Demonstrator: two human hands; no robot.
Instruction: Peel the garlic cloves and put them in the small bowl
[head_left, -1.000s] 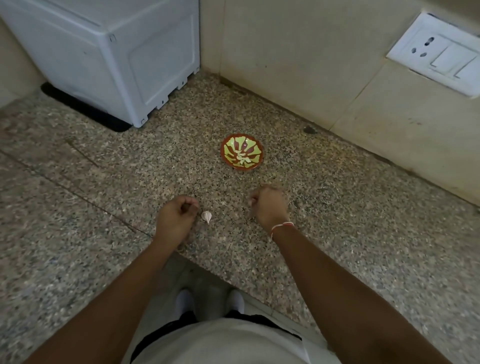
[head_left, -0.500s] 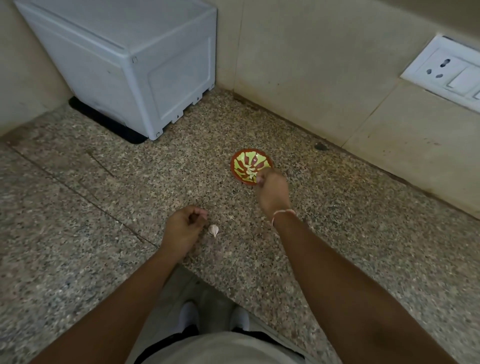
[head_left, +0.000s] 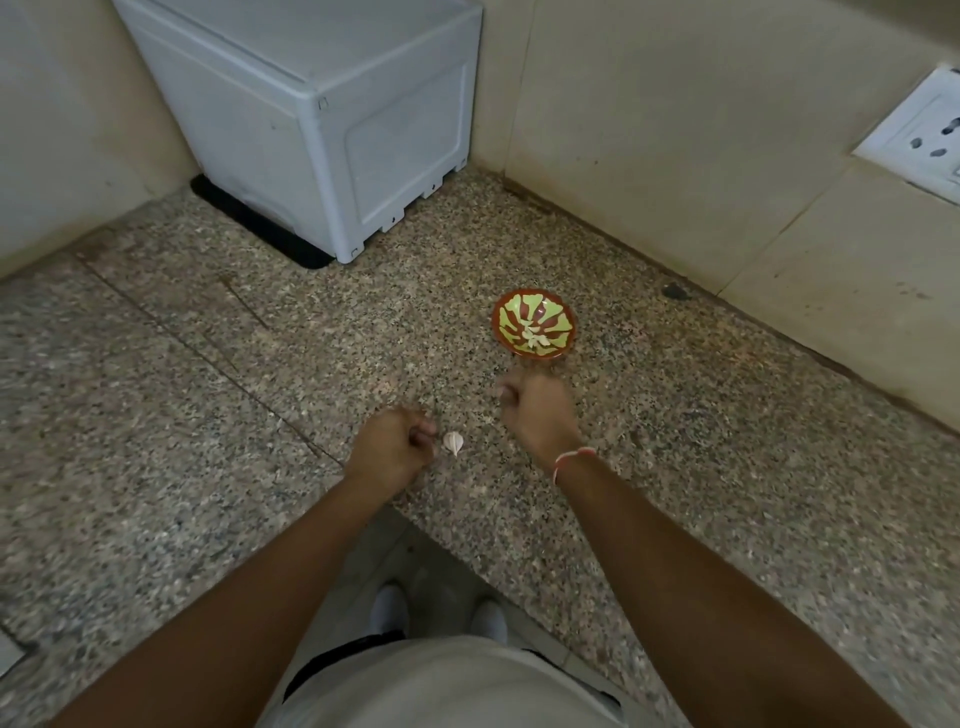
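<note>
Head view: a garlic bulb (head_left: 453, 442) lies on the speckled stone counter (head_left: 208, 415), close to its near edge, between the two hands and nearer the left one. Its long axis runs roughly near to far in the scene, with the rounded white body on the far side and the thin tip pointing toward the near edge.

The left hand (head_left: 393, 449) rests just left of the bulb, knuckles up, fingers (head_left: 423, 431) curled in toward the palm. The fingertips sit just beside the bulb; whether they touch it, or pinch something small, cannot be told from this angle.

The right hand (head_left: 537, 413) hovers to the right and a little farther off, between the bulb and the bowl (head_left: 534, 324), apart from both. Its fingers are curled into a loose fist and blurred; nothing shows in them, though a small piece could be hidden. A red and white thread (head_left: 571, 457) circles its wrist.

The bowl stands on the counter beyond the right hand, red-brown with a green petal pattern inside. A few pale peeled cloves (head_left: 535, 338) lie at its bottom.

Far left, a white box (head_left: 332, 119) sits in the corner on a black mat (head_left: 249, 223). A white socket plate (head_left: 924, 135) is on the tiled wall at far right.
</note>
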